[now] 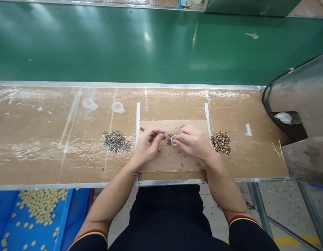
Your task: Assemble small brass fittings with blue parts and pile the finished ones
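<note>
My left hand (148,145) is closed in a pinch over a cardboard sheet (171,162), with a tiny dark piece (163,132) at its fingertips, too small to name. Facing it, my right hand (194,141) pinches a small round whitish ring-shaped part (172,141). The two hands are a short gap apart. Between them on the cardboard lie a few small brown pieces (168,142). One small blue piece (159,150) rests just below my left fingers. What lies under my palms is hidden.
Left of the cardboard is a pile of small blue-and-gold parts (116,141); right of it, a pile of brown-and-gold ones (221,142). Two clear plastic scoops (90,104) lie farther back. Beyond runs a green belt (124,48). A metal housing (305,104) bounds the right.
</note>
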Action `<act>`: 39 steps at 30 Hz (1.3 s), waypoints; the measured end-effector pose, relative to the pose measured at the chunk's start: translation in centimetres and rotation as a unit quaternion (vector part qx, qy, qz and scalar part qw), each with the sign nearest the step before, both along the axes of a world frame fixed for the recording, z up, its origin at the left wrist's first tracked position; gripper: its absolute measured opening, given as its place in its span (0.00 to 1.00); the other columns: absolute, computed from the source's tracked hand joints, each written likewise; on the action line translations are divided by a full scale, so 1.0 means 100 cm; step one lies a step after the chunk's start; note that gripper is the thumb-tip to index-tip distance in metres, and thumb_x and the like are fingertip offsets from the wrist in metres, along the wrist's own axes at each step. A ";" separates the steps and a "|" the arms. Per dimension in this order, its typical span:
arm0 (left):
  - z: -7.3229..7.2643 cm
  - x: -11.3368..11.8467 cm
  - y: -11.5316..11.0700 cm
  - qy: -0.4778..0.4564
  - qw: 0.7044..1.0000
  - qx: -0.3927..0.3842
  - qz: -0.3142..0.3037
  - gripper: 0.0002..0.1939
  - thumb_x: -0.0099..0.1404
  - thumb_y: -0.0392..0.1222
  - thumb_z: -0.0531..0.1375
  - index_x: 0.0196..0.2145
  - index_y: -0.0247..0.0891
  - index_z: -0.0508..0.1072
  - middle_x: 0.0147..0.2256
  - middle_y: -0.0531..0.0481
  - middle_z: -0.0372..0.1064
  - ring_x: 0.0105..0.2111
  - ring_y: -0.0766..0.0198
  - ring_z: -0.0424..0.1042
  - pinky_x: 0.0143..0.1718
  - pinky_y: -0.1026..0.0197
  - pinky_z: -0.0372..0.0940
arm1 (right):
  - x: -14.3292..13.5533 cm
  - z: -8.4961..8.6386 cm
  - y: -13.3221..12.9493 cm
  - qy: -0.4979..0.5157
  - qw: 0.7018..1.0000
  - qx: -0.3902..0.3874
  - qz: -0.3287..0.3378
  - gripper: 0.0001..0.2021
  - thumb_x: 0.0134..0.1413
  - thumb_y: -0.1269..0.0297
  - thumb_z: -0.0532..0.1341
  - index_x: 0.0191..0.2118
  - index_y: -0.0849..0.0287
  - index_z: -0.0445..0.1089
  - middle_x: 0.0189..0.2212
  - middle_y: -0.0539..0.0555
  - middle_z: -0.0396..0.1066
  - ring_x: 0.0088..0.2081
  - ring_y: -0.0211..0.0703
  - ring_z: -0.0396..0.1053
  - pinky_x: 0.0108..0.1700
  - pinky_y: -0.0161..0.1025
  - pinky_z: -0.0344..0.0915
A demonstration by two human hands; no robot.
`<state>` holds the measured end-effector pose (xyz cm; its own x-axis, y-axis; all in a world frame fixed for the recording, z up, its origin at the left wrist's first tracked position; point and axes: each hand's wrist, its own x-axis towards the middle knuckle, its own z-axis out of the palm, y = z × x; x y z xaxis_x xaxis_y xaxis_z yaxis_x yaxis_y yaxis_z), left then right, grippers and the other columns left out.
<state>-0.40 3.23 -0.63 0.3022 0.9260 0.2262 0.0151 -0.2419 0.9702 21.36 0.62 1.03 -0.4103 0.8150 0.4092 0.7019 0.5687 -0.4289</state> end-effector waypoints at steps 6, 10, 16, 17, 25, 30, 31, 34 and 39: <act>0.003 0.001 -0.005 0.011 0.999 0.037 -0.006 0.10 0.72 0.46 0.62 0.41 0.37 0.78 0.34 0.47 0.82 0.34 0.63 0.83 0.37 0.63 0.78 | 0.009 0.020 -0.004 0.129 0.988 0.054 -0.064 0.08 0.63 0.65 0.66 0.31 0.54 0.74 0.27 0.50 0.75 0.30 0.39 0.71 0.32 0.40 0.68; 0.008 0.001 -0.008 0.050 0.993 0.111 -0.001 0.06 0.73 0.38 0.61 0.43 0.38 0.78 0.34 0.48 0.83 0.34 0.64 0.83 0.38 0.63 0.78 | 0.007 0.028 -0.009 0.226 0.958 0.112 -0.137 0.11 0.63 0.61 0.65 0.28 0.52 0.71 0.23 0.48 0.71 0.24 0.38 0.65 0.25 0.40 0.61; 0.009 0.004 -0.010 0.110 0.963 0.244 0.000 0.05 0.72 0.34 0.61 0.44 0.38 0.77 0.35 0.49 0.82 0.34 0.65 0.83 0.37 0.66 0.77 | -0.005 0.027 -0.013 0.276 0.946 0.124 -0.120 0.10 0.63 0.61 0.65 0.30 0.53 0.72 0.24 0.48 0.70 0.24 0.36 0.66 0.23 0.39 0.59; 0.009 0.005 -0.010 0.110 0.959 0.260 0.002 0.05 0.72 0.35 0.62 0.45 0.38 0.76 0.36 0.49 0.82 0.34 0.65 0.83 0.37 0.66 0.77 | -0.006 0.027 -0.013 0.276 0.947 0.121 -0.112 0.09 0.63 0.62 0.66 0.30 0.53 0.72 0.25 0.48 0.70 0.24 0.36 0.66 0.23 0.38 0.59; 0.010 0.009 -0.009 0.096 0.939 0.330 0.006 0.07 0.73 0.36 0.61 0.49 0.39 0.74 0.36 0.49 0.82 0.33 0.66 0.83 0.36 0.67 0.78 | -0.008 0.027 -0.013 0.285 0.948 0.101 -0.096 0.07 0.60 0.67 0.67 0.30 0.54 0.72 0.25 0.46 0.70 0.25 0.34 0.65 0.24 0.36 0.59; 0.010 0.008 -0.010 0.101 0.941 0.322 -0.001 0.08 0.73 0.36 0.61 0.49 0.39 0.73 0.37 0.49 0.82 0.34 0.66 0.83 0.36 0.66 0.78 | -0.008 0.027 -0.014 0.283 0.951 0.091 -0.090 0.07 0.60 0.67 0.67 0.30 0.54 0.72 0.25 0.46 0.71 0.24 0.34 0.65 0.24 0.36 0.60; 0.010 0.008 -0.010 0.100 0.941 0.323 -0.001 0.08 0.73 0.35 0.61 0.49 0.38 0.73 0.37 0.49 0.82 0.34 0.66 0.83 0.37 0.66 0.78 | -0.008 0.027 -0.014 0.283 0.951 0.090 -0.087 0.07 0.60 0.68 0.67 0.30 0.54 0.72 0.25 0.46 0.71 0.25 0.34 0.65 0.24 0.36 0.60; 0.010 0.008 -0.010 0.100 0.940 0.325 0.002 0.08 0.73 0.36 0.61 0.49 0.38 0.73 0.36 0.49 0.82 0.33 0.67 0.83 0.36 0.66 0.78 | -0.008 0.027 -0.013 0.284 0.951 0.089 -0.082 0.07 0.59 0.68 0.67 0.30 0.55 0.72 0.26 0.46 0.71 0.25 0.33 0.65 0.24 0.35 0.60; 0.010 0.008 -0.009 0.103 0.937 0.334 0.000 0.06 0.73 0.35 0.61 0.47 0.36 0.73 0.35 0.48 0.82 0.32 0.66 0.82 0.36 0.67 0.77 | -0.007 0.028 -0.013 0.279 0.953 0.085 -0.077 0.07 0.59 0.69 0.67 0.30 0.55 0.72 0.26 0.46 0.71 0.25 0.34 0.66 0.25 0.36 0.61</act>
